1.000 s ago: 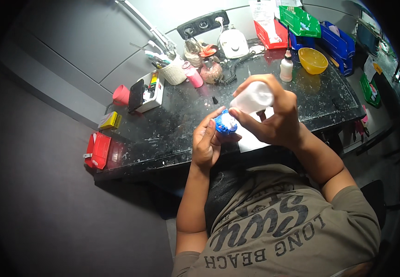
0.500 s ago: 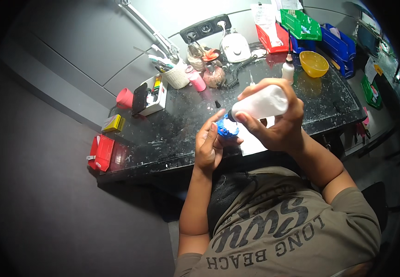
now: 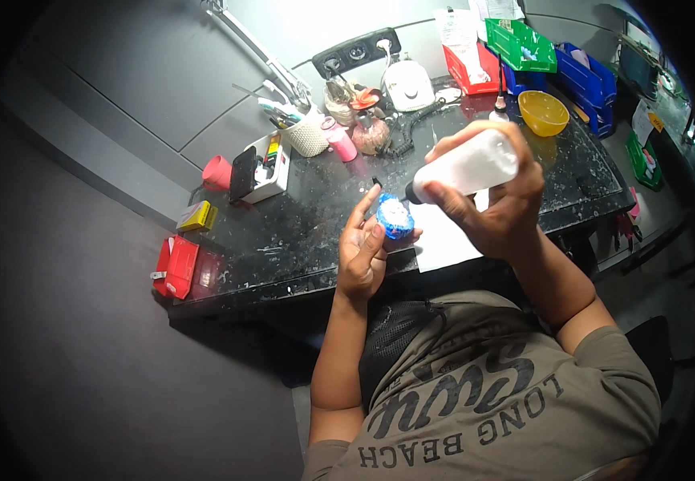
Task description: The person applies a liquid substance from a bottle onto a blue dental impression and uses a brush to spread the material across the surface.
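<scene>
Between the thumb and fingers of my left hand (image 3: 363, 252) is a small blue piece with white material on its upper face (image 3: 395, 216); its exact kind I cannot make out. My right hand (image 3: 508, 196) is wrapped round a white squeeze bottle (image 3: 469, 164) with a dark nozzle. The bottle is tilted, its nozzle pointing down and left, just off the right side of the blue piece. Under the hands, a white sheet of paper (image 3: 443, 244) lies at the table's front edge. A small black cap (image 3: 377, 183) rests beyond my left fingertips.
On the black table (image 3: 283, 232) stand a white pen cup (image 3: 309, 135), a pink bottle (image 3: 341, 143), a white device (image 3: 408, 84) and a yellow bowl (image 3: 543, 113). Red (image 3: 476, 72), green (image 3: 522, 46) and blue bins (image 3: 584, 80) crowd the back right. A red case (image 3: 177, 267) sits at the left corner.
My right hand has drawn the squeeze bottle a little right, so its nozzle is off the blue piece. The blue piece has turned slightly in my left hand, showing more white.
</scene>
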A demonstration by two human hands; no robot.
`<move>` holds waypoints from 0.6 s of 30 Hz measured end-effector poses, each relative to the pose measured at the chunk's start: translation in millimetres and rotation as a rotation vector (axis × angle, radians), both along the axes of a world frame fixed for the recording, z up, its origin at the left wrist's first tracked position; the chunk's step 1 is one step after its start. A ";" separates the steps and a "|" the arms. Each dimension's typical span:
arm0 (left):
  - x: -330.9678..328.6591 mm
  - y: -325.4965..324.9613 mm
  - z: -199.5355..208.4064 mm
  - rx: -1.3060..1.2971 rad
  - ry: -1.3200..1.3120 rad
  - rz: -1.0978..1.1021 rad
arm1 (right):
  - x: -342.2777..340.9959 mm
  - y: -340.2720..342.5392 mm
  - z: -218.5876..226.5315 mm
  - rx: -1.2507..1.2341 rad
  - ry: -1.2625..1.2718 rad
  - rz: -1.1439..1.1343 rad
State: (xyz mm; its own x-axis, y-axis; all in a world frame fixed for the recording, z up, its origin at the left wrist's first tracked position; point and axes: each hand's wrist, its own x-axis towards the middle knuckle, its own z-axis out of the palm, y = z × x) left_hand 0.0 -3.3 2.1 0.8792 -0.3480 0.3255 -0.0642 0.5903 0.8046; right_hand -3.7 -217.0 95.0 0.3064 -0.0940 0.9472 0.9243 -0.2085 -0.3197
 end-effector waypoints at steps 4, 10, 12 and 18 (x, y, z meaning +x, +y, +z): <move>-2.7 -2.8 3.9 0.029 -0.052 0.005 | -12.3 -9.6 1.4 -0.318 0.275 -0.008; -4.2 -4.2 5.8 0.059 -0.099 0.055 | -4.3 0.6 -4.6 0.034 -0.073 0.033; -3.8 -3.4 4.2 0.066 -0.095 0.055 | -14.4 -5.3 -0.6 -0.300 0.289 0.002; -3.9 -5.1 5.2 0.106 -0.142 0.089 | -14.9 -4.8 -0.5 -0.261 0.286 0.008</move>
